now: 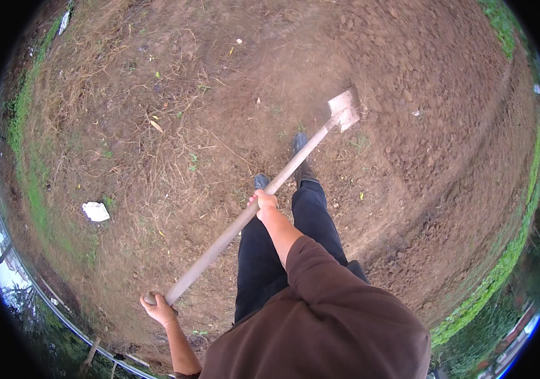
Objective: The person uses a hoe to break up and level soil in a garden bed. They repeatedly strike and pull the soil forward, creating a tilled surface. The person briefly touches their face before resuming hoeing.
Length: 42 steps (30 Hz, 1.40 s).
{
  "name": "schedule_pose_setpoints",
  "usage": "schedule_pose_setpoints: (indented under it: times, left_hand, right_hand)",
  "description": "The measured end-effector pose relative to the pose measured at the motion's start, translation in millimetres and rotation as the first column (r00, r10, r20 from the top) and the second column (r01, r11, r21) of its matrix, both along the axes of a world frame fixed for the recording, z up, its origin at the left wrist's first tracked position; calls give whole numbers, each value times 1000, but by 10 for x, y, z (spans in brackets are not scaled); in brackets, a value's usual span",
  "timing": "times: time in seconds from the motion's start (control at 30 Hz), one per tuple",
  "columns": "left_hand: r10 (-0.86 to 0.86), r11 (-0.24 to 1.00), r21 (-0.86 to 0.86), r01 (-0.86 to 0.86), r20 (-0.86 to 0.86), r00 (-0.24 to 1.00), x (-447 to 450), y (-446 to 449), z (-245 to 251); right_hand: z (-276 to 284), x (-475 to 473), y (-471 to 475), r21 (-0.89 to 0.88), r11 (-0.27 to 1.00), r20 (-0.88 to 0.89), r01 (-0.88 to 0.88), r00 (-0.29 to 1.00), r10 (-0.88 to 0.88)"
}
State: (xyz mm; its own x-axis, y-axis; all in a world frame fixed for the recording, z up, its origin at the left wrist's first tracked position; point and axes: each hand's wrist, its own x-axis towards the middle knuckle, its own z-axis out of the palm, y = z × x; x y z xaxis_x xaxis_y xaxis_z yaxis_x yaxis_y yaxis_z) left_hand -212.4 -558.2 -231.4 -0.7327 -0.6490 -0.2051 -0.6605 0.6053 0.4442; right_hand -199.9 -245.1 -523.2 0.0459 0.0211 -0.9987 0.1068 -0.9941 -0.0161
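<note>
A long-handled shovel [218, 246] with a wooden shaft lies slantwise across the view, in front of my legs. My left hand [158, 307] is closed around the grip at its top end, at the lower left. Farther down the shaft, my right hand [264, 201] holds it in front of my thighs. The metal blade [344, 110] is at the soil surface, ahead and to the right of my boots, beside loose brown soil [421, 85]. Whether the blade's edge is in the soil, I cannot tell.
My dark boots [300, 142] stand on bare soil. Dry straw [161, 161] is strewn to the left, with a white scrap [95, 212] beyond it. Turned soil spreads along the right, bordered by a strip of green plants [492, 289]. A pale rail [68, 322] curves along the lower left.
</note>
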Motion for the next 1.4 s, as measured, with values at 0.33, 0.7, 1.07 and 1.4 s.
schedule_pose_setpoints:
  times: [0.33,0.7,1.07,1.4]
  left_hand:
    - [-53,999,-5,53,-40,998,51,881,643]
    - [-321,947,-158,281,-402,857,-699,1588,1143]
    - [-561,827,-139,545,-153,813,-917,2809,1430]
    - [-414,899,-219,380,-137,900,-677,1999,1719]
  right_hand:
    - [620,-22,727,9,999,-20,-38,999,38]
    - [1497,-1053,1710,-50,978,-376,200,904,-204]
    - [1031,-559,2308,-106,927,-302,359,877,-374]
    - [1217,-635,1509,-94,988,-196,124,971,-140]
